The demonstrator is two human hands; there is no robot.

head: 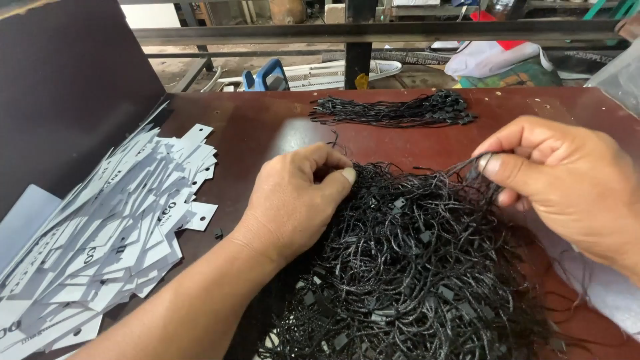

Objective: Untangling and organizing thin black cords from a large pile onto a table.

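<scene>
A big tangled heap of black strings (pixel 413 267) with small plastic locks covers the near middle of the dark red table (pixel 260 127). My left hand (pixel 293 200) rests on the heap's left edge, thumb and fingers pinched on some strands. My right hand (pixel 567 180) is at the heap's upper right, thumb and forefinger pinching a few strings that stretch taut toward the pile. A smaller, neat bundle of black strings (pixel 393 110) lies farther back on the table.
A spread stack of white paper hang tags (pixel 113 227) with punched holes lies at the left, against a dark board (pixel 67 80). A metal rail (pixel 373 32) runs behind the table. White plastic wrap (pixel 607 287) lies under the heap at right.
</scene>
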